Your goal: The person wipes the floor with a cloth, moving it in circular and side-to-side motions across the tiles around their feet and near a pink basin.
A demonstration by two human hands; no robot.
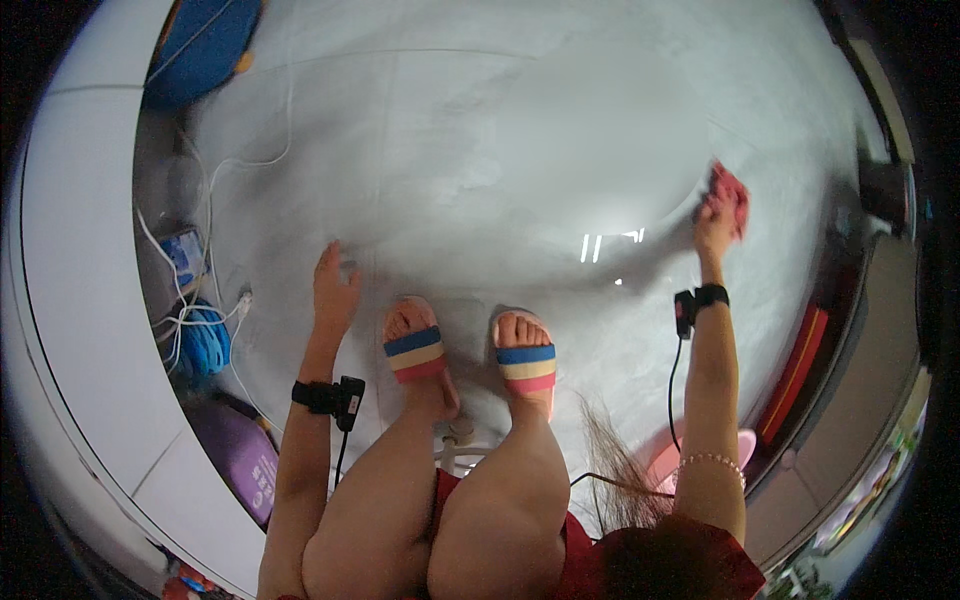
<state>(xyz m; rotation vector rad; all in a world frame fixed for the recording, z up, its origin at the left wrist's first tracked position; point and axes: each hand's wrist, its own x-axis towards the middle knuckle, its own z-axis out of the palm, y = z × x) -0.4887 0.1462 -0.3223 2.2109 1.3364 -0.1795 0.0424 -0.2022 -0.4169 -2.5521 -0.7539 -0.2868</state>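
Observation:
A crumpled red cloth [731, 195] is gripped in my right hand [718, 223], which reaches out over the pale glossy floor [465, 180] on the right. The cloth seems to lie against the floor, though its edges are blurred. My left hand [335, 289] holds nothing; its fingers and thumb are apart, and it hovers left of my feet. Each wrist wears a black strap with a small cabled device. My feet, in sandals [526, 360] with blue, cream and red bands, stand between my hands.
Along the left, beside a white cabinet [82, 300], lie white cables [214, 187], a coil of blue hose or cord [204, 341], a purple box [240, 454] and a blue container [199, 52]. On the right are a red item [795, 371], a grey cabinet [862, 337] and a pink basin-like object [664, 457].

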